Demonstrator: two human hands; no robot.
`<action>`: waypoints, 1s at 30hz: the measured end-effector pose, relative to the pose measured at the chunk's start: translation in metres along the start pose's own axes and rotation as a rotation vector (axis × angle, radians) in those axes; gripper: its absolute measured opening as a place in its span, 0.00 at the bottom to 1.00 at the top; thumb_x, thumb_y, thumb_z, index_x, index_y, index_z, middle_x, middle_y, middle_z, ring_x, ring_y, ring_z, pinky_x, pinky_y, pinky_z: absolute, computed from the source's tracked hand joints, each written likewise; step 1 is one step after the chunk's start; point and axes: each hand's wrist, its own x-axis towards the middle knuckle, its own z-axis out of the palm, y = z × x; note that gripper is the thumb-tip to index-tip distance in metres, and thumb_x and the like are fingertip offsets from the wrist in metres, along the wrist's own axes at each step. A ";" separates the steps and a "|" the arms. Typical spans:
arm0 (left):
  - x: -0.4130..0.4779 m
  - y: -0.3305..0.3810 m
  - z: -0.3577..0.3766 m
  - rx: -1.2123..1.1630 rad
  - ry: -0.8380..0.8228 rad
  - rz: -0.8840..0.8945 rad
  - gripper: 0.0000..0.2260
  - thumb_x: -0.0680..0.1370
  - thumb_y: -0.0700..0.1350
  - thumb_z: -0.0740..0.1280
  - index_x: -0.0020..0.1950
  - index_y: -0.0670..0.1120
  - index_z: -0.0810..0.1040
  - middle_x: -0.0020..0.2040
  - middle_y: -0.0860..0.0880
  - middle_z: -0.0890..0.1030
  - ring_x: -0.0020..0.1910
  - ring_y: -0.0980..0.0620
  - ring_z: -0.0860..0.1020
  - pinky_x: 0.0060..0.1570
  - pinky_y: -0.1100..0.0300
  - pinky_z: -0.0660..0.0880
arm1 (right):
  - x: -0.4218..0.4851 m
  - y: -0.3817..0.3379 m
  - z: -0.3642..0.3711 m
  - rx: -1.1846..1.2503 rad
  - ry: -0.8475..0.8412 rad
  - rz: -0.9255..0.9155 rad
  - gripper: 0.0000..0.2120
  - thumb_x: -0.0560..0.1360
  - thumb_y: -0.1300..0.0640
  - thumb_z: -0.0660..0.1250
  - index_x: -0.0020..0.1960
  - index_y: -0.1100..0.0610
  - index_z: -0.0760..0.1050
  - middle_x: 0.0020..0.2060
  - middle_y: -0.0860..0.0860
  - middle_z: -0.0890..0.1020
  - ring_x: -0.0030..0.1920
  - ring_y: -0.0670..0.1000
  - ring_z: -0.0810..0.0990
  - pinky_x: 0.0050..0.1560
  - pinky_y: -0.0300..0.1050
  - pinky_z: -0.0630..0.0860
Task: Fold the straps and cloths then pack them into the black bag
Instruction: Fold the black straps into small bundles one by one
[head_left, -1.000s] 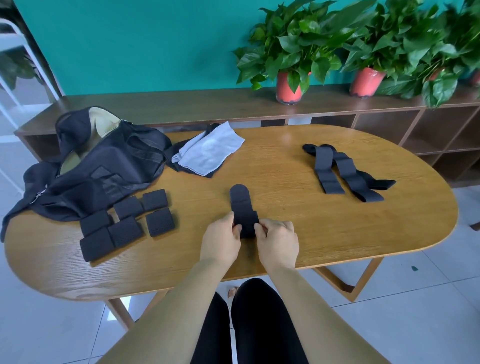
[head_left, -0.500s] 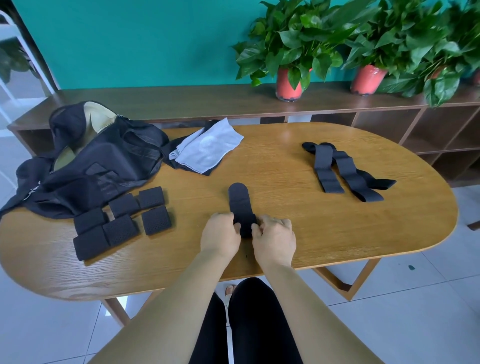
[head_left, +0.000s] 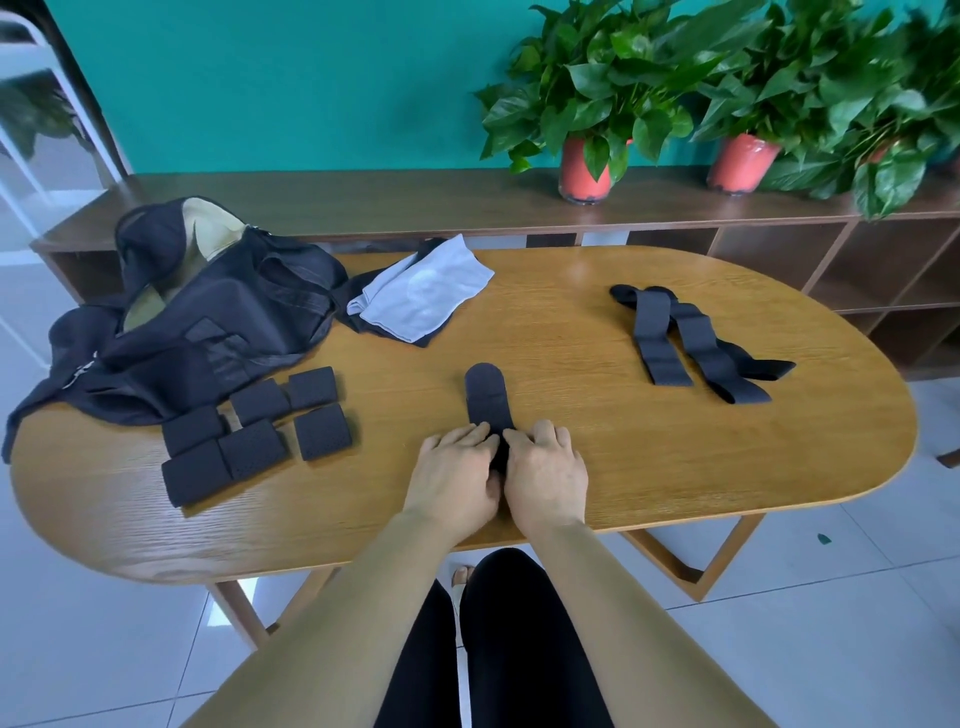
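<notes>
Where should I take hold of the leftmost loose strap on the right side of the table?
Pinch the leftmost strap at its near, square end, coming from the near edge of the table. That end lies flat and apart, while the far ends overlap. The right hand is nearer, but grips the middle strap now with the left hand.
</notes>
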 end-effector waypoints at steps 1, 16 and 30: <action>-0.001 0.000 -0.002 0.005 -0.016 0.006 0.21 0.80 0.48 0.57 0.74 0.52 0.65 0.75 0.52 0.63 0.75 0.55 0.59 0.69 0.55 0.55 | -0.001 0.000 -0.001 0.003 -0.016 -0.005 0.10 0.59 0.66 0.77 0.35 0.55 0.80 0.33 0.53 0.75 0.32 0.55 0.74 0.27 0.42 0.65; -0.040 -0.031 -0.025 0.010 -0.143 0.172 0.19 0.81 0.52 0.59 0.72 0.52 0.69 0.72 0.54 0.69 0.70 0.53 0.66 0.64 0.56 0.58 | -0.045 0.013 -0.021 0.038 -0.171 -0.370 0.14 0.68 0.59 0.62 0.50 0.56 0.82 0.59 0.49 0.80 0.59 0.53 0.76 0.50 0.47 0.74; -0.027 -0.036 -0.016 -0.506 0.040 -0.143 0.16 0.81 0.49 0.61 0.68 0.49 0.74 0.54 0.51 0.82 0.51 0.52 0.79 0.52 0.56 0.76 | -0.008 0.001 -0.015 0.506 -0.235 0.093 0.11 0.78 0.55 0.63 0.59 0.51 0.78 0.46 0.49 0.82 0.49 0.51 0.77 0.44 0.44 0.75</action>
